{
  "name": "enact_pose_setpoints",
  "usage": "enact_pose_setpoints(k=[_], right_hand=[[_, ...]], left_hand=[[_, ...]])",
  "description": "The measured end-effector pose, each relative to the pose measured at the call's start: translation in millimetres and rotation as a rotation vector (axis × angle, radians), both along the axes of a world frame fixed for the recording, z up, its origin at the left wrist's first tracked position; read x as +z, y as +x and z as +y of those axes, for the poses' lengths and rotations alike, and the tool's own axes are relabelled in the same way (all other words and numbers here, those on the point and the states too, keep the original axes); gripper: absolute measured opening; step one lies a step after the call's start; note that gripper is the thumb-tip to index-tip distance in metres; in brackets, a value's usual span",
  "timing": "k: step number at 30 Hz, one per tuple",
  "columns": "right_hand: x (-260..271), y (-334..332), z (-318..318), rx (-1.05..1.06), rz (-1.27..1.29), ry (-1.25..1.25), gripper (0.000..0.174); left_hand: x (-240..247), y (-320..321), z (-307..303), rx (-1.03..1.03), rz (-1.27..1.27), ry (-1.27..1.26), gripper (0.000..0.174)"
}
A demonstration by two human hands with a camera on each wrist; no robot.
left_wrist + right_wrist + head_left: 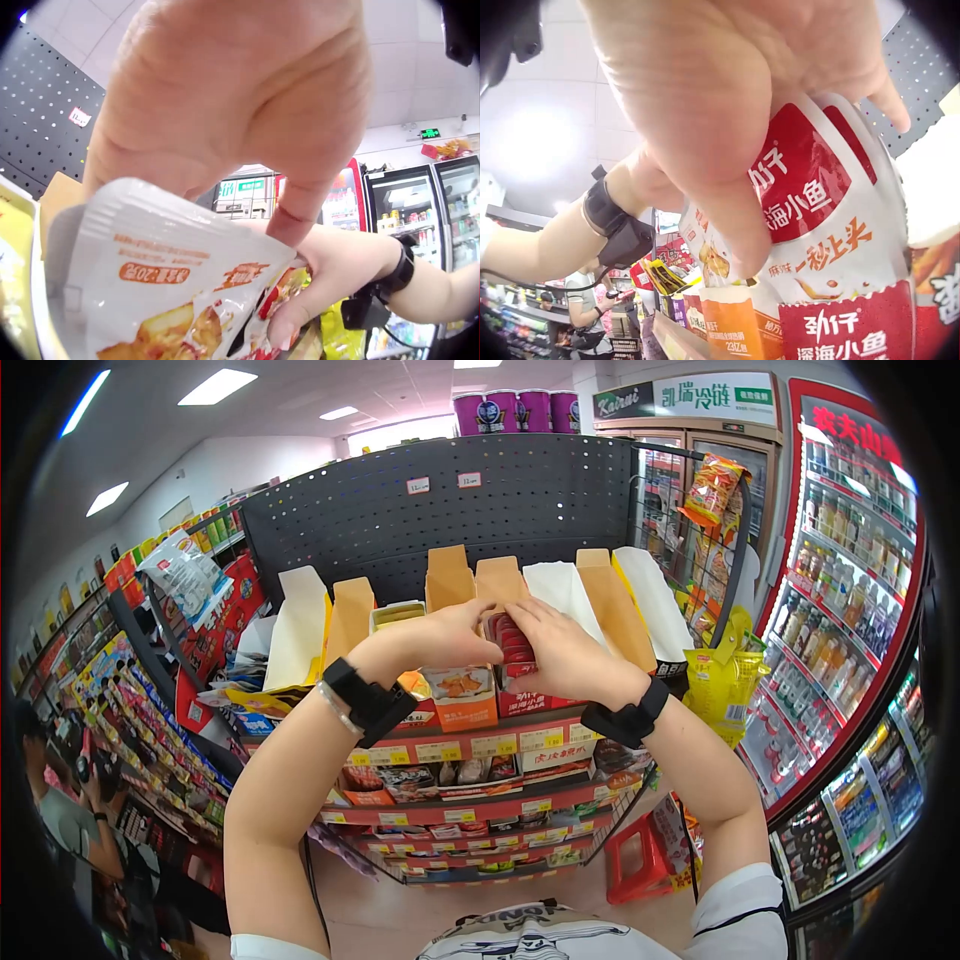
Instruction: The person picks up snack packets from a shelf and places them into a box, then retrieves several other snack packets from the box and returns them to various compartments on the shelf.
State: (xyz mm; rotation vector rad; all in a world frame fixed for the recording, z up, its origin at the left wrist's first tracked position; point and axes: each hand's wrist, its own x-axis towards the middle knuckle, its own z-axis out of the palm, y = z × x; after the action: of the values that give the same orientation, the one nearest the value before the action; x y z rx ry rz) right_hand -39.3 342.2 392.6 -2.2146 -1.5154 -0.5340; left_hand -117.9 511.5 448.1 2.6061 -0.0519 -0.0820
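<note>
Both hands are at a box of red-and-white snack packets [514, 639] on the top shelf. My left hand [455, 634] reaches in from the left, its thumb and fingers around the packets' upper edge; in the left wrist view the hand [240, 97] is over a white packet [161, 262]. My right hand [565, 650] is on the box's right side, thumb across the front; in the right wrist view that hand [705, 105] has its thumb against a red-and-white packet [802, 187]. An orange box [465, 700] stands just left, below my left hand.
Open boxes with raised flaps [555, 592] line the top shelf on both sides. Behind rises a black pegboard [350, 510]. Lower shelves [480, 810] hold more packets. Yellow bags [722, 675] hang at the right, near drink coolers. Another person [75, 800] is at the left.
</note>
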Motion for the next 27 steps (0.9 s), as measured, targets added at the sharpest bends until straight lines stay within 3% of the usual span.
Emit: enact_pose_setpoints(k=[2,4,6,9,10,12,14,15,16,17,18,20,21,23,27], right_hand=[[2,-10,-7,-0.01,-0.059,0.053,0.081],[-4,-21,-14,-0.044,-0.089,0.147,0.08],[-12,-38,-27,-0.099,-0.124,0.247,0.079],[-40,-75,-66,-0.065,-0.051,0.395,0.071],[-56,-87,-81,-0.078,-0.036,0.401,0.069],[-93,-108,-108,-0.201,0.052,0.4,0.066],[-136,-125,-142,-0.299,0.153,0.336,0.063],[-153,-134,-160,-0.388,0.198,0.344,0.059],[-169,-146,-178,-0.443,0.219,0.342,0.059],[-184,-159,-195,-0.539,0.298,0.335,0.058],[-198,-170,-212,-0.626,0.371,0.332,0.057],[-226,-190,-245,-0.733,0.405,0.35,0.056],[-239,-198,-259,-0.841,0.451,0.371,0.056],[-258,-210,-287,-0.992,0.448,0.431,0.056],[-284,-226,-343,-1.084,0.582,0.486,0.055]], left_hand=[[1,-8,4,-0.015,-0.016,0.016,0.074],[-2,-21,7,-0.029,-0.226,-0.089,0.068],[-6,-43,7,-0.176,-0.528,-0.107,0.062],[-22,-83,-3,-0.288,-0.568,-0.345,0.055],[-33,-96,-5,-0.326,-0.548,-0.438,0.054],[-48,-118,6,-0.615,-0.337,-0.273,0.05],[-77,-117,4,-0.988,0.041,-0.312,0.047],[-91,-119,-4,-1.003,0.191,-0.266,0.046],[-104,-124,-10,-1.013,0.329,-0.206,0.046],[-129,-127,-13,-0.836,0.553,-0.269,0.048],[-158,-127,-16,-0.87,0.574,-0.263,0.048],[-213,-124,-22,-0.47,0.382,-0.088,0.053],[-235,-124,-24,-0.489,0.392,-0.081,0.053],[-269,-124,-34,-0.304,0.35,0.033,0.053],[-311,-115,-86,-0.314,0.536,-0.181,0.056]])
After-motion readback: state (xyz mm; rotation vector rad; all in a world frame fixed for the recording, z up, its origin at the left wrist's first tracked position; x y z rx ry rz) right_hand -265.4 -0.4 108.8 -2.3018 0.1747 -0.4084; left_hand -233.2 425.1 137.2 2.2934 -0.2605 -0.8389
